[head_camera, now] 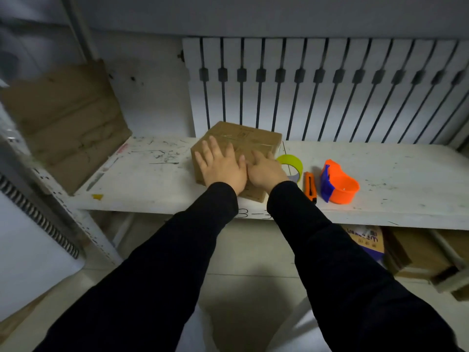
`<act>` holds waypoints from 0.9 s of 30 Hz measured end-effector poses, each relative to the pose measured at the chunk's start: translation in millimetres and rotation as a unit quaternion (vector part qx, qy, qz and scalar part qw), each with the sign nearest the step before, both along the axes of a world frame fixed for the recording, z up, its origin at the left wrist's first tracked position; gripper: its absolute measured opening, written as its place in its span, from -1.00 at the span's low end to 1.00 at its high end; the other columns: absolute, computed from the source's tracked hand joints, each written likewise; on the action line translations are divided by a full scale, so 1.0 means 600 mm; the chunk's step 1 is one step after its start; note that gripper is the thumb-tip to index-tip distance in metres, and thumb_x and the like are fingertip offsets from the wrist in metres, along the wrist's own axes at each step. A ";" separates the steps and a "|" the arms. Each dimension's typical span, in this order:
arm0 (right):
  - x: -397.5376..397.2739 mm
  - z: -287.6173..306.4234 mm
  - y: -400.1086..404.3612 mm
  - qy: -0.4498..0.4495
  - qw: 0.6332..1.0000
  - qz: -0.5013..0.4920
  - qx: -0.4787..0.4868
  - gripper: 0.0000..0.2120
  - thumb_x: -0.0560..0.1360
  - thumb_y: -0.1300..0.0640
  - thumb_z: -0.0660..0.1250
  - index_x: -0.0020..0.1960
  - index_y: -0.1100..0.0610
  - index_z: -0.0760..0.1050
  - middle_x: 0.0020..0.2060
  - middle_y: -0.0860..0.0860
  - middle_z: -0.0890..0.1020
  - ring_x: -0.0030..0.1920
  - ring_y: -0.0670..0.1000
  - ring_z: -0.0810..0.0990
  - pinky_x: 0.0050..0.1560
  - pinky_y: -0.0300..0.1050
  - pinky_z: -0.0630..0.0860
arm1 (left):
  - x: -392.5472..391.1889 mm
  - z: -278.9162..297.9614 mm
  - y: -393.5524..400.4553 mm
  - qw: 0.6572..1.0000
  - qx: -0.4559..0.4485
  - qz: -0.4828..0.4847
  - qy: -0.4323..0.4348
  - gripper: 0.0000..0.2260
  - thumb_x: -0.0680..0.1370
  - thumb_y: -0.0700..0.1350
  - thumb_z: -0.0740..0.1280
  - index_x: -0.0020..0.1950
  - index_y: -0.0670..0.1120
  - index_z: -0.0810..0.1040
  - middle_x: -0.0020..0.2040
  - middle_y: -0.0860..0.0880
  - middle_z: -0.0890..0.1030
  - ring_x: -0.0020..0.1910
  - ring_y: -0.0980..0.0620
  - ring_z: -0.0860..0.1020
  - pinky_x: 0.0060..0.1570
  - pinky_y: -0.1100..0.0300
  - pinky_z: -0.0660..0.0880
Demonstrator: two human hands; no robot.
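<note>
A closed brown cardboard box [250, 138] sits on the white table [393, 174], close to its front edge. My left hand [222, 167] lies flat on the box's top with straight, spread fingers. My right hand [265, 170] rests beside it on the same top, fingers pointing away from me. Both hands press on the lid and the near half of the box is hidden under them. Black sleeves cover both arms.
Right of the box lie a yellow-green tape roll [291, 163], an orange utility knife [310, 186] and an orange-and-blue tape dispenser [338, 182]. Flattened cardboard [66, 123] leans at the left. A white radiator [330, 90] stands behind. Cardboard boxes [416, 252] sit under the table.
</note>
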State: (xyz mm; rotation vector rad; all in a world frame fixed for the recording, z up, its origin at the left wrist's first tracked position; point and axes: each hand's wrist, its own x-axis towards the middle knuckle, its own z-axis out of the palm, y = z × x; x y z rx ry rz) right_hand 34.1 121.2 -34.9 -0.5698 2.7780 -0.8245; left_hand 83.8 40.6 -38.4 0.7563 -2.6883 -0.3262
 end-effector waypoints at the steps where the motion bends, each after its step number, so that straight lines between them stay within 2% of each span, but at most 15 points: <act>1: 0.012 0.000 0.007 -0.011 1.000 -0.005 -0.012 -0.47 0.57 -0.11 0.01 0.50 0.03 0.07 0.53 0.20 0.04 0.49 0.26 0.13 0.47 0.17 0.13 | 0.012 0.001 0.004 1.000 0.010 -0.002 0.003 -0.53 0.61 0.09 0.00 0.50 -0.03 0.16 0.57 -0.20 -0.08 0.55 -0.18 -0.14 0.49 -0.13 -0.21; 8: 0.053 -0.018 0.018 -0.041 0.998 -0.008 -0.039 -0.38 0.51 -0.11 0.17 0.48 0.08 0.08 0.48 0.25 0.12 0.44 0.27 0.22 0.40 0.14 0.26 | 0.054 -0.021 0.011 0.998 0.068 0.001 0.002 -0.49 0.61 0.13 -0.02 0.51 -0.06 0.15 0.56 -0.22 -0.07 0.54 -0.20 -0.16 0.51 -0.11 -0.19; 11: 0.049 -0.019 0.007 -0.023 0.998 -0.017 -0.059 -0.30 0.51 -0.10 0.18 0.51 0.07 -0.06 0.50 0.24 0.07 0.47 0.26 0.18 0.44 0.13 0.23 | 0.049 -0.025 0.006 0.996 0.088 -0.011 0.006 -0.49 0.61 0.14 -0.03 0.51 -0.05 0.14 0.57 -0.21 -0.08 0.54 -0.19 -0.16 0.50 -0.09 -0.19; 13: 0.044 -0.027 -0.001 -0.009 0.997 -0.026 -0.077 -0.30 0.52 -0.08 0.18 0.52 0.05 -0.09 0.52 0.23 0.02 0.49 0.25 0.12 0.46 0.13 0.20 | 0.038 -0.031 0.001 0.994 0.108 -0.018 0.012 -0.49 0.61 0.14 -0.04 0.51 -0.05 0.13 0.57 -0.19 -0.08 0.55 -0.17 -0.15 0.51 -0.09 -0.16; 18: 0.016 -0.058 0.003 0.025 0.994 -0.031 -0.104 -0.36 0.52 0.01 0.22 0.50 0.07 0.02 0.51 0.21 0.02 0.46 0.24 0.21 0.43 0.11 0.25 | -0.002 -0.063 0.000 0.989 0.143 -0.019 0.005 -0.49 0.61 0.12 -0.02 0.52 -0.05 0.07 0.57 -0.19 -0.07 0.55 -0.17 -0.13 0.51 -0.10 -0.13; 22: -0.038 -0.062 0.003 0.051 0.993 -0.039 -0.102 -0.40 0.53 0.06 0.23 0.49 0.11 0.07 0.51 0.15 0.11 0.46 0.20 0.22 0.43 0.11 0.27 | -0.049 -0.075 0.003 0.988 0.151 -0.017 0.006 -0.51 0.62 0.09 -0.04 0.54 -0.01 0.01 0.57 -0.20 -0.09 0.54 -0.19 -0.09 0.51 -0.11 -0.11; 25: -0.077 -0.064 -0.004 0.042 0.991 -0.031 -0.123 -0.47 0.55 0.11 0.18 0.48 0.14 0.12 0.52 0.11 0.13 0.50 0.13 0.16 0.48 0.06 0.20 | -0.082 -0.078 0.002 0.988 0.150 -0.029 0.005 -0.53 0.63 0.08 -0.05 0.54 0.06 -0.01 0.57 -0.15 -0.12 0.54 -0.20 -0.09 0.51 -0.13 -0.10; 27: -0.093 -0.069 -0.002 0.042 0.994 -0.011 -0.104 -0.54 0.57 0.13 0.12 0.45 0.16 0.19 0.53 0.12 0.10 0.53 0.12 0.07 0.52 0.04 0.11 | -0.096 -0.083 0.000 0.989 0.140 -0.044 -0.014 -0.57 0.63 0.07 -0.04 0.52 0.13 0.05 0.58 -0.09 -0.11 0.54 -0.21 -0.13 0.51 -0.15 -0.13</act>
